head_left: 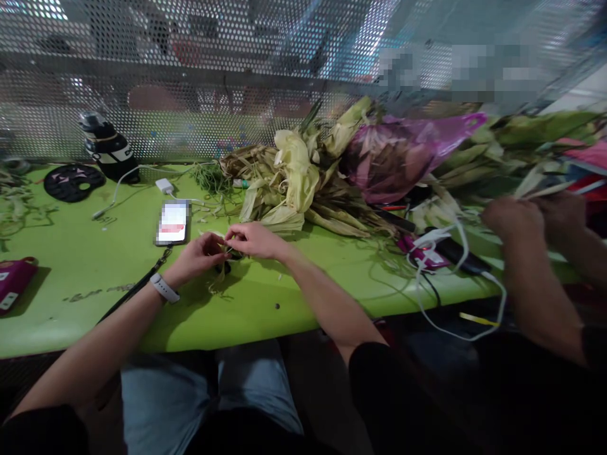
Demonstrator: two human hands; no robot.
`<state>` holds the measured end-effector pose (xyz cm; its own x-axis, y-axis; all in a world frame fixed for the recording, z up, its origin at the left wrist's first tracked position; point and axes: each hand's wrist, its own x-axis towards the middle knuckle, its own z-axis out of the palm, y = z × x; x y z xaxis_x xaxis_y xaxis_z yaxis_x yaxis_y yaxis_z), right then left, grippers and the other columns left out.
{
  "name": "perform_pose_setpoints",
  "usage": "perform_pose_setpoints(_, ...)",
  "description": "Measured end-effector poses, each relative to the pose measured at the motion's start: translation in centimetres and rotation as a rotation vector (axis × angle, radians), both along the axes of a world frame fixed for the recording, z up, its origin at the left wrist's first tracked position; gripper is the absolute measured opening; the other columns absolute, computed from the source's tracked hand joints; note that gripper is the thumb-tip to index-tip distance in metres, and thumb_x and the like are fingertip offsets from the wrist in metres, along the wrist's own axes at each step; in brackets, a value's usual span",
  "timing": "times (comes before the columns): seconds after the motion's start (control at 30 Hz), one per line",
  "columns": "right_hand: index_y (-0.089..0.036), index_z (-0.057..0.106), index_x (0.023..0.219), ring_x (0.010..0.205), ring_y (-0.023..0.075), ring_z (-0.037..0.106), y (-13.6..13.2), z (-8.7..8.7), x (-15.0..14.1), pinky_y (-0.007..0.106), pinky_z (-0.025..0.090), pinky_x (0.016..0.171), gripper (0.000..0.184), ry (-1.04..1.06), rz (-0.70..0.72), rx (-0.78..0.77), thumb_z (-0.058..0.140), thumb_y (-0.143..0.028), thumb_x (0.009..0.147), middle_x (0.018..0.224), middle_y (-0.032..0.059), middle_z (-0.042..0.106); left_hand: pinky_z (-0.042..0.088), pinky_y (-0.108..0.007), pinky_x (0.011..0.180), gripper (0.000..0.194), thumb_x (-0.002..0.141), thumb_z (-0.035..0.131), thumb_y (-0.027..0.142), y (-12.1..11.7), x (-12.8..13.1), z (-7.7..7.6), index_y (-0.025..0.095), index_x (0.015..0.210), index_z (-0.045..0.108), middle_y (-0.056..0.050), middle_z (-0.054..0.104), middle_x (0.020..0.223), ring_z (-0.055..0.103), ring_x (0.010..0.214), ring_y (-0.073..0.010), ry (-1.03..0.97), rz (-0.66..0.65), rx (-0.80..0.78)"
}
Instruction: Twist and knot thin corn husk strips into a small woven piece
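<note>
A small dark bead (277, 306) lay near the front edge of the green bench (256, 332), right of the phone (172, 221) and closer to the wearer. Beyond the bead, just right of the phone, the left hand (203, 256) and right hand (253, 240) met, fingers curled and tips pinched nearly together on a thin strand (229, 248). Judged by eye, the strand was light, limp and easily torn, best taken in a gentle pinch near its ends. It looked slender and pale green, with much of its length hidden by the fingers. Farther off, right of the phone, corn husks (296, 174) lay heaped, dry and creamy. A perforated screen (190, 82) rose behind the phone.
</note>
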<state>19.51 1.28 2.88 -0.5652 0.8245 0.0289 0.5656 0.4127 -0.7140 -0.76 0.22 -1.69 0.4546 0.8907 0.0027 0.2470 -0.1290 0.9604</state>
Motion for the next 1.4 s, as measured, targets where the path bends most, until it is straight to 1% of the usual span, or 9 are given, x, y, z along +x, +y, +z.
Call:
perform_pose_setpoints(0.27, -0.013, 0.066, 0.099, 0.059, 0.0090, 0.053, 0.2, -0.4, 0.0, 0.023, 0.039, 0.060, 0.020, 0.108, -0.018, 0.019, 0.058, -0.028, 0.089, 0.072, 0.0003, 0.064, 0.052, -0.034, 0.067, 0.039, 0.074, 0.075, 0.038, -0.1, -0.1, 0.5, 0.016, 0.102, 0.058, -0.004, 0.066, 0.080, 0.063, 0.071, -0.0174, 0.163, 0.076, 0.081)
perform_pose_setpoints(0.53, -0.015, 0.064, 0.097, 0.054, 0.0087, 0.055, 0.8, -1.2, 0.1, 0.022, 0.044, 0.054, 0.019, 0.266, -0.096, -0.043, 0.058, -0.032, 0.088, 0.068, -0.0011, 0.063, 0.052, -0.034, 0.070, 0.042, 0.069, 0.079, 0.035, 0.3, -0.3, 0.1, 0.017, 0.101, 0.060, -0.002, 0.065, 0.081, 0.063, 0.072, -0.0160, 0.091, 0.092, 0.065)
perform_pose_setpoints(0.7, -0.015, 0.063, 0.095, 0.057, 0.0092, 0.057, 1.4, -1.8, 0.0, 0.024, 0.047, 0.059, 0.017, 0.238, -0.160, -0.030, 0.056, -0.029, 0.090, 0.073, 0.0005, 0.065, 0.051, -0.033, 0.075, 0.040, 0.066, 0.081, 0.029, 0.4, -0.4, 0.1, 0.015, 0.098, 0.062, -0.002, 0.065, 0.082, 0.063, 0.078, -0.0159, -0.005, 0.106, 0.022)
perform_pose_setpoints(0.9, -0.015, 0.063, 0.102, 0.080, 0.0130, 0.060, 1.0, -0.9, 0.4, 0.028, 0.047, 0.075, 0.019, 0.159, -0.255, 0.281, 0.058, -0.027, 0.087, 0.106, 0.0086, 0.065, 0.053, -0.030, 0.077, 0.038, 0.061, 0.084, 0.020, 0.8, -0.5, 0.1, 0.013, 0.092, 0.064, 0.001, 0.064, 0.077, 0.063, 0.071, -0.0112, -0.326, 0.135, -0.212)
perform_pose_setpoints(0.93, -0.015, 0.063, 0.099, 0.081, 0.0135, 0.060, 0.7, -0.5, 0.5, 0.028, 0.046, 0.075, 0.018, 0.153, -0.247, 0.295, 0.057, -0.026, 0.087, 0.104, 0.0083, 0.065, 0.054, -0.029, 0.076, 0.037, 0.062, 0.084, 0.019, 0.8, -0.5, 0.3, 0.013, 0.093, 0.064, 0.002, 0.064, 0.077, 0.063, 0.071, -0.0109, -0.350, 0.142, -0.235)
perform_pose_setpoints(1.0, -0.015, 0.065, 0.092, 0.079, 0.0142, 0.060, 0.3, 0.0, 0.6, 0.028, 0.046, 0.074, 0.015, 0.080, -0.130, 0.185, 0.057, -0.026, 0.086, 0.095, 0.0063, 0.068, 0.054, -0.027, 0.074, 0.037, 0.062, 0.084, 0.016, 0.8, -0.5, 0.6, 0.014, 0.093, 0.065, 0.002, 0.064, 0.076, 0.064, 0.071, -0.0106, -0.385, 0.151, -0.278)
perform_pose_setpoints(1.1, -0.015, 0.068, 0.096, 0.087, 0.0184, 0.062, 0.1, -0.1, 0.3, 0.032, 0.046, 0.078, 0.019, -0.093, 0.015, 0.079, 0.063, -0.024, 0.081, 0.103, 0.0086, 0.069, 0.055, -0.024, 0.071, 0.035, 0.063, 0.083, 0.013, 0.7, -0.6, 0.9, 0.014, 0.093, 0.065, 0.001, 0.064, 0.077, 0.064, 0.071, -0.0099, -0.440, 0.154, -0.317)
perform_pose_setpoints(1.27, -0.015, 0.062, 0.120, 0.102, 0.0219, 0.062, 0.4, -1.3, -0.5, 0.032, 0.047, 0.080, 0.042, -0.062, 0.043, 0.084, 0.067, -0.031, 0.081, 0.122, 0.0132, 0.064, 0.054, -0.019, 0.068, 0.030, 0.067, 0.081, 0.010, 0.7, -0.9, 1.0, 0.015, 0.093, 0.066, 0.002, 0.065, 0.079, 0.063, 0.069, -0.0073, -0.529, 0.135, -0.341)
perform_pose_setpoints(1.4, -0.016, 0.063, 0.116, 0.089, 0.0175, 0.063, 0.4, -1.8, -0.8, 0.028, 0.045, 0.075, 0.038, 0.002, 0.030, 0.082, 0.068, -0.035, 0.083, 0.105, 0.0086, 0.069, 0.051, -0.016, 0.065, 0.029, 0.067, 0.080, 0.009, 0.9, -1.0, 0.7, 0.016, 0.092, 0.067, 0.003, 0.064, 0.077, 0.060, 0.066, -0.0051, -0.598, 0.115, -0.368)
